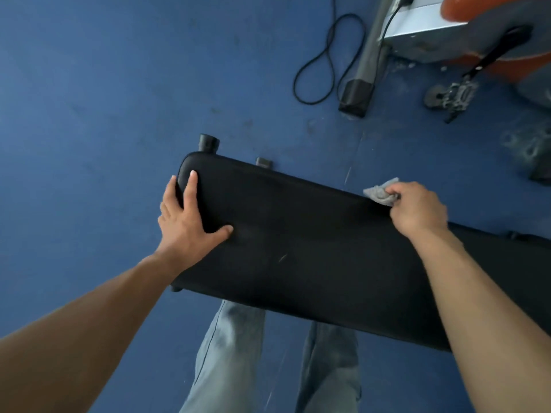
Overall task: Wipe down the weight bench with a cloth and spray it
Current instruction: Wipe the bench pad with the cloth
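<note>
The weight bench (298, 248), a long black padded surface, lies diagonally across the view on the blue floor (89, 114), directly in front of the person's legs (232, 353). The left hand (185, 219) rests flat on the rounded end of the pad, fingers straight and spread, thumb extended along the top; it holds nothing and appears to brace the bench. The right hand (417, 210) is clenched around a small grey cloth (380, 192), which is bunched between thumb and fingers and pressed against the far edge of the pad, roughly midway along its visible length. Wiping is judged to be the step in hand. No spray bottle is in view, so it cannot be determined whether spraying is done or pending. The pad shows no clear wet sheen; a faint light scratch or streak is visible near its centre, though the dark upholstery and soft focus make any cleaned zone hard to distinguish. On this evidence the task is judged to be partly complete at most: the far edge is being treated, while the broad top face, the near edge and the end under the left hand show no sign of treatment. Gym equipment (447, 40) and a looped black cable (328, 61) lie well apart beyond the bench.
</note>
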